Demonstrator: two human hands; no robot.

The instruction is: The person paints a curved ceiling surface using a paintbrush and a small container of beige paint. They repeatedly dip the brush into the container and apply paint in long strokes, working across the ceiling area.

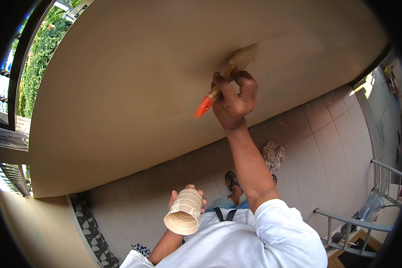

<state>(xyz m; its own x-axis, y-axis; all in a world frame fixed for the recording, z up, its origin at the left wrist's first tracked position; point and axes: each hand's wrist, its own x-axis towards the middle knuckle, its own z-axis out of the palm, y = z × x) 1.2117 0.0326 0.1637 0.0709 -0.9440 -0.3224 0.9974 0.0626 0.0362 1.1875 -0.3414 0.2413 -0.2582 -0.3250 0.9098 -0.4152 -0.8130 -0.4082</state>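
My right hand (234,99) is raised against the beige wall (134,102), its fingers closed round the handle of a paintbrush (244,56). The brush has a wooden handle with an orange end, and its flat, beige-coated head is at the wall surface. Lower down, in front of my white shirt, my left hand (173,196) is wrapped round a cream, ribbed plastic cup (186,206). The cup is tilted with its mouth toward me, and its inside looks beige; how much it holds I cannot tell.
A crumpled cloth (273,155) lies on the tiled floor (299,165) by my sandalled feet (232,179). At the lower right stands a metal ladder (353,222). Dark-framed window bars (20,67) with greenery behind are at the upper left. A pebbled strip (90,228) edges the floor at left.
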